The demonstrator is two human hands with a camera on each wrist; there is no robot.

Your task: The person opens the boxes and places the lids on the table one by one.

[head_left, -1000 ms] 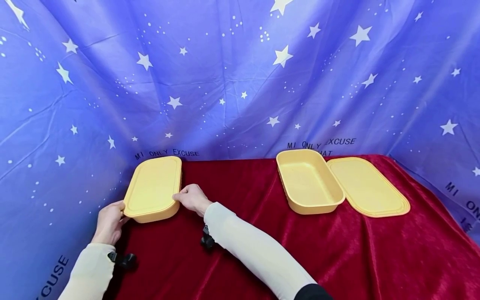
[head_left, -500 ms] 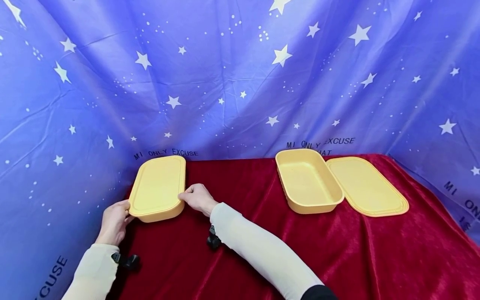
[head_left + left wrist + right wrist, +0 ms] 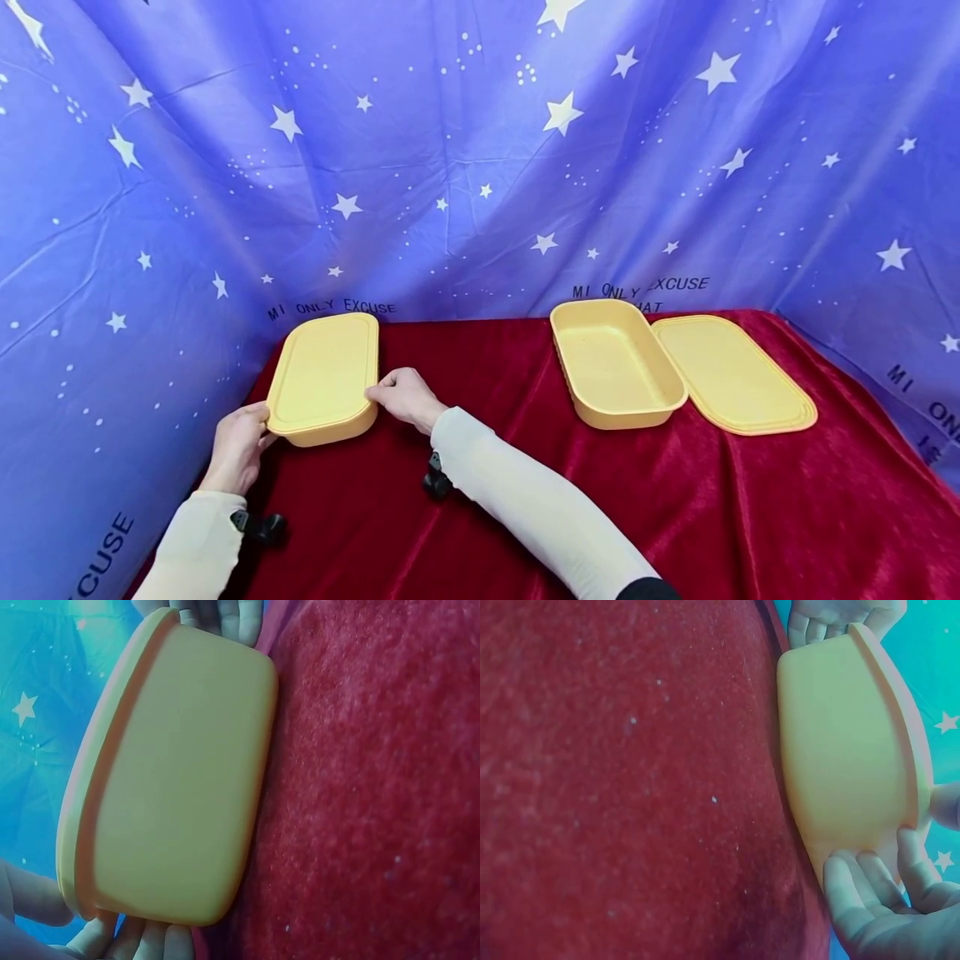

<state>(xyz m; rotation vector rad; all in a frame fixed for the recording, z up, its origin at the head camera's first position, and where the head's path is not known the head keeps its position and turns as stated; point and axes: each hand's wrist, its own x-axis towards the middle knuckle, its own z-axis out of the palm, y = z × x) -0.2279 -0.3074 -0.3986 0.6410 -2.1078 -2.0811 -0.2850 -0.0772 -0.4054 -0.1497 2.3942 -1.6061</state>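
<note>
A yellow lidded food container (image 3: 326,371) sits on the red cloth at the left in the head view. At its near left corner, my left hand (image 3: 236,446) pinches the lid's rim, thumb on top and fingers below. My right hand (image 3: 407,395) pinches the rim on the opposite side. In the left wrist view the container's yellow wall (image 3: 180,772) fills the middle, with the lid edge overhanging it. From the right wrist, fingertips (image 3: 838,874) lie against the wall beneath the rim. What the container holds is hidden by its lid.
Farther right stands an open yellow container (image 3: 618,358), nothing visible inside. A loose yellow lid (image 3: 738,375) lies flat against its right side. Red velvet cloth (image 3: 480,392) covers the table, and a blue star-patterned curtain (image 3: 450,125) hangs at the back and sides.
The lidded container has shifted a little to the right across the cloth, with both hands moving along while gripping it. The open container and loose lid stay in place.
</note>
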